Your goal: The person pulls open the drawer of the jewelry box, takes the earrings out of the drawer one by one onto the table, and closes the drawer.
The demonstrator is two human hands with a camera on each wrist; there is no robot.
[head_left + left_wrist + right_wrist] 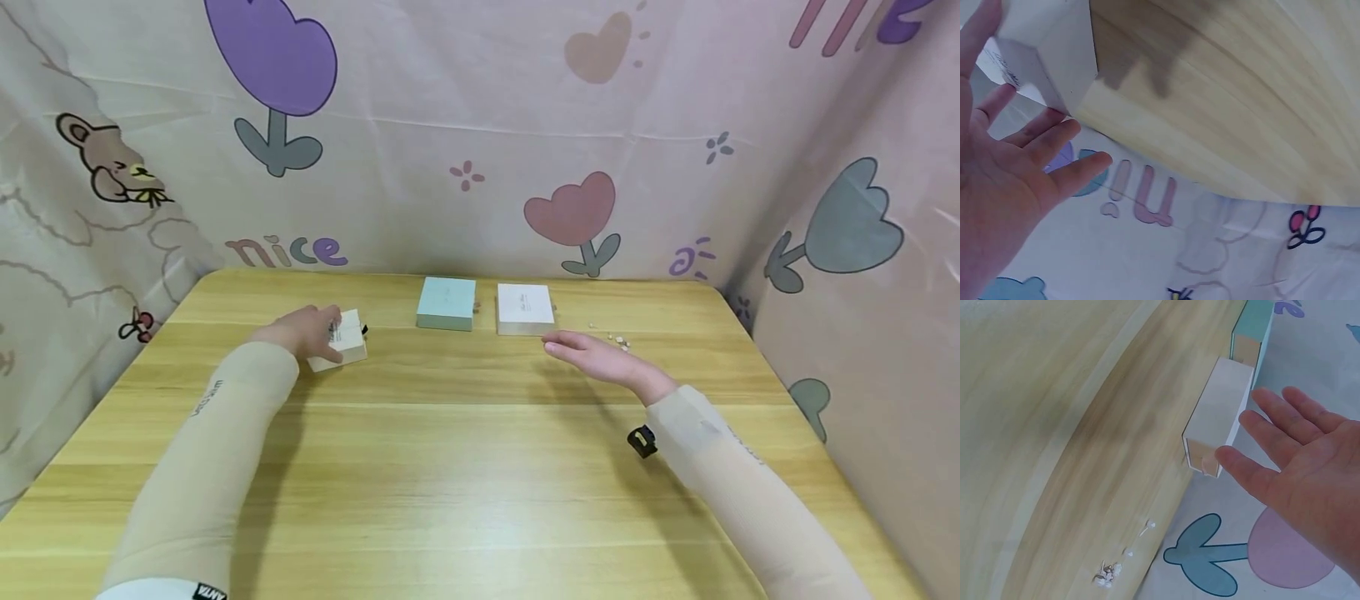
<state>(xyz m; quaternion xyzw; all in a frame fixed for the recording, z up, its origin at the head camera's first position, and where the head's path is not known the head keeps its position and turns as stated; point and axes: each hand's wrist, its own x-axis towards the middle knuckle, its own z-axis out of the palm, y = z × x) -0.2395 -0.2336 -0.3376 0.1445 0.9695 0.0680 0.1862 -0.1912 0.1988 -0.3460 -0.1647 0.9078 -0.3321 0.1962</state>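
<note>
Grip of left hand (pixel 298 332) on squarish cream box (pixel 348 335) — straight-fingered right hand (pixel 596 357) near flat white box (pixel 524 305), grained tabletop (pixel 450 467)

Seen from the middle of the tabletop (pixel 450 475), with twelve at its far edge, the left box (pixel 349 333) sits at ten o'clock, under the left grip (pixel 303 331). The middle box (pixel 447 300) is at twelve, near the far edge, and the right box (pixel 523 307) is beside it at one, a gap between. Small pieces, probably studs (pixel 622 342), lie at two, near the right box on its four-o'clock side. The right grip (pixel 600 358) is above the tabletop at two, fingertips towards ten. Cloth (pixel 420 108) hangs behind at twelve, and also at nine and three.
</note>
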